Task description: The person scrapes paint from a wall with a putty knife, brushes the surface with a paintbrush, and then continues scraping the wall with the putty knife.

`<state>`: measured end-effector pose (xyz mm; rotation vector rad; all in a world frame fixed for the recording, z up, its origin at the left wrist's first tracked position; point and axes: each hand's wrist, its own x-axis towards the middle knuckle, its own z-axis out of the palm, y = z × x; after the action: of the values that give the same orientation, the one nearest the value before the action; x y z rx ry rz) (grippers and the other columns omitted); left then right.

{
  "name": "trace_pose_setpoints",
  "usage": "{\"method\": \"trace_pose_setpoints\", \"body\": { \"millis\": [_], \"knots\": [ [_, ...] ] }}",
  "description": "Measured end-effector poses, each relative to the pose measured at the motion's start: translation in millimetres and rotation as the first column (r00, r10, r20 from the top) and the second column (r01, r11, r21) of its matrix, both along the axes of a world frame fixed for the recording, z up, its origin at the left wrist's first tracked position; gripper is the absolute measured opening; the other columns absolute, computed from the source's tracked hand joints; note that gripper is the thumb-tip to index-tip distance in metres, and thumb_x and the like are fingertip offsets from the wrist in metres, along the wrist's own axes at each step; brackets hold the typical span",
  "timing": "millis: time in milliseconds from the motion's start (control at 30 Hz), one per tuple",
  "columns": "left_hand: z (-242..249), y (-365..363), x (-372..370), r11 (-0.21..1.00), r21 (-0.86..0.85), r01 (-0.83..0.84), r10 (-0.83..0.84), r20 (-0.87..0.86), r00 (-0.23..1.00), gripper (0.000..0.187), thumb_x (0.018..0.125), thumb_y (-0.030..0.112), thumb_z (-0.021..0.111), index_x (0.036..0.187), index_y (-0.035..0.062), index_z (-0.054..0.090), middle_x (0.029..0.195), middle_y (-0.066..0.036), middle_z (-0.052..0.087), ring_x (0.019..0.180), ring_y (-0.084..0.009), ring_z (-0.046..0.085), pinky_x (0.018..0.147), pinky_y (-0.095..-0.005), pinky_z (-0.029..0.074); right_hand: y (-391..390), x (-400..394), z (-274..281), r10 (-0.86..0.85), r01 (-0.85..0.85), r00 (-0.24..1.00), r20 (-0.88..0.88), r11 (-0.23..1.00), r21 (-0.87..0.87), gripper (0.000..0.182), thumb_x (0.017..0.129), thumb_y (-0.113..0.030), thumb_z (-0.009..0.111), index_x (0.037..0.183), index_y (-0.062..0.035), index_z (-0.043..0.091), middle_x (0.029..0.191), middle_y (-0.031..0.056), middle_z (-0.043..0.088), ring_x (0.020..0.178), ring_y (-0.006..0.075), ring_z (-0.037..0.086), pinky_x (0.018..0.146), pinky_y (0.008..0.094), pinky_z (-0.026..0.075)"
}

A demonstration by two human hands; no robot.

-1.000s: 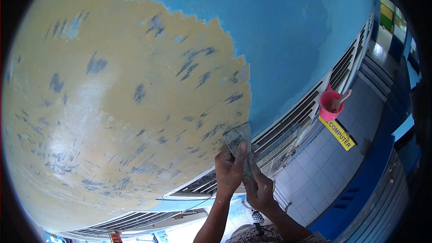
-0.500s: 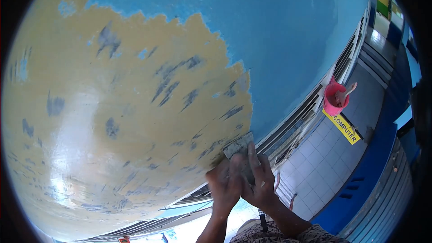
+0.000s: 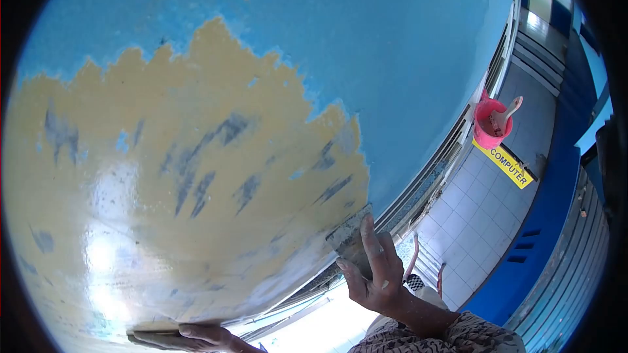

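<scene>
My right hand (image 3: 378,268) grips a flat grey scraper (image 3: 354,238), fingers stretched along it and thumb beneath. The blade lies against the wall surface at the lower right tip of the beige patch (image 3: 261,157), by the blue paint (image 3: 392,46). Grey smears mark the beige. At the bottom left, my left hand (image 3: 203,338) rests flat and seen edge-on along the beige surface, its fingers stretched out and holding nothing visible.
A pink bucket (image 3: 483,136) with a light-handled tool (image 3: 507,111) in it stands at the right. Beside it are a yellow sign (image 3: 507,166) reading COMPUTER and a tiled surface (image 3: 468,222). Dark slatted openings (image 3: 418,193) border the blue paint. A blue band (image 3: 517,268) runs further right.
My left hand has left the scraper area and moved down-left onto the beige surface. My right hand still holds the scraper, slightly lower in view. The view has shifted over the wall.
</scene>
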<state>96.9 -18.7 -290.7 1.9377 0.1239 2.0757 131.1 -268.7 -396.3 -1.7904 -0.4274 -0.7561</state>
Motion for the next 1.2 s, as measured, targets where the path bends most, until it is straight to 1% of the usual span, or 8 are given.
{"method": "trace_pose_setpoints", "body": {
  "millis": [167, 233, 500, 567, 600, 667, 933, 1200],
  "knots": [
    [-5, 14, 18, 1.000, 0.005, -0.001, 0.001, -0.019, 1.000, 0.067, 0.106, 0.048, 0.029, 0.142, -0.0060, 0.045, 0.146, -0.025, 0.046, 0.140, -0.0349, 0.042, 0.118, -0.0512, 0.035, -26, 17, 37, -0.104, 0.109, 0.991, 0.089, 0.993, -0.052, 0.081, 0.089, -0.010, 0.070, 0.152, 0.0125, 0.025, 0.092, 0.0169, 0.054, 0.072, 0.0199, 0.052, 0.052, 0.0307, 0.048],
    [-9, 18, 27, 1.000, 0.000, 0.000, 0.000, -0.015, 1.000, 0.067, 0.106, 0.048, 0.029, 0.143, -0.0055, 0.044, 0.147, -0.025, 0.046, 0.141, -0.0348, 0.042, 0.118, -0.0513, 0.035, -40, 16, 60, -0.059, 0.058, 0.993, -0.103, 0.998, -0.007, 0.066, 0.092, -0.013, 0.063, 0.146, 0.0140, 0.037, 0.108, 0.0278, 0.061, 0.094, 0.0308, 0.064, 0.080, 0.0418, 0.055],
    [-11, 22, 17, 0.998, -0.001, -0.059, 0.059, -0.019, 0.998, 0.068, 0.105, 0.050, 0.028, 0.144, -0.0033, 0.043, 0.148, -0.024, 0.044, 0.142, -0.0344, 0.040, 0.119, -0.0516, 0.033, -65, 45, 103, -0.195, 0.197, 0.980, 0.028, 0.979, -0.061, 0.064, 0.094, -0.020, 0.062, 0.146, 0.0104, 0.040, 0.136, 0.0365, 0.052, 0.128, 0.0400, 0.056, 0.106, 0.0457, 0.048],
    [-12, 21, 12, 0.997, 0.003, -0.076, 0.076, -0.030, 0.997, 0.069, 0.105, 0.051, 0.028, 0.145, -0.0028, 0.043, 0.149, -0.023, 0.043, 0.142, -0.0343, 0.040, 0.119, -0.0517, 0.033, -59, 39, 79, -0.040, 0.040, 0.999, -0.012, 0.994, 0.098, 0.065, 0.094, -0.020, 0.063, 0.146, 0.0104, 0.039, 0.134, 0.0368, 0.054, 0.127, 0.0389, 0.057, 0.106, 0.0466, 0.048],
    [-13, 21, 12, 0.997, 0.010, -0.082, 0.082, -0.031, 0.996, 0.069, 0.105, 0.051, 0.027, 0.145, -0.0025, 0.043, 0.149, -0.023, 0.043, 0.142, -0.0343, 0.039, 0.119, -0.0517, 0.033, -51, 44, 55, -0.105, 0.102, 0.981, 0.163, 0.994, 0.025, 0.072, 0.092, -0.014, 0.067, 0.153, 0.0043, 0.033, 0.101, 0.0237, 0.067, 0.083, 0.0214, 0.067, 0.066, 0.0338, 0.058],
    [-13, 21, 10, 0.994, 0.026, -0.102, 0.103, -0.038, 0.994, 0.069, 0.105, 0.052, 0.027, 0.145, -0.0020, 0.043, 0.150, -0.023, 0.043, 0.142, -0.0342, 0.039, 0.119, -0.0518, 0.032, -33, 20, 30, -0.060, 0.060, 0.994, 0.093, 0.998, 0.003, 0.075, 0.091, -0.016, 0.071, 0.152, 0.0070, 0.033, 0.093, 0.0206, 0.064, 0.074, 0.0189, 0.063, 0.058, 0.0309, 0.053],
    [-13, 20, 4, 0.982, 0.094, -0.165, 0.172, -0.068, 0.983, 0.070, 0.104, 0.054, 0.026, 0.147, 0.0002, 0.041, 0.151, -0.022, 0.041, 0.144, -0.0338, 0.037, 0.120, -0.0521, 0.031, -31, 9, 39, -0.059, 0.061, 0.995, -0.079, 0.998, 0.017, 0.070, 0.089, -0.011, 0.072, 0.147, 0.0091, 0.040, 0.097, 0.0236, 0.065, 0.085, 0.0265, 0.068, 0.070, 0.0325, 0.054],
    [-16, 24, 2, 0.965, 0.138, -0.225, 0.238, -0.084, 0.968, 0.071, 0.103, 0.056, 0.026, 0.148, 0.0023, 0.040, 0.153, -0.020, 0.039, 0.145, -0.0334, 0.035, 0.120, -0.0525, 0.029, -30, 7, 50, -0.039, 0.039, 0.999, 0.004, 0.999, 0.000, 0.078, 0.090, -0.012, 0.073, 0.153, 0.0077, 0.030, 0.085, 0.0148, 0.056, 0.066, 0.0174, 0.055, 0.048, 0.0297, 0.047]
  ]
}}
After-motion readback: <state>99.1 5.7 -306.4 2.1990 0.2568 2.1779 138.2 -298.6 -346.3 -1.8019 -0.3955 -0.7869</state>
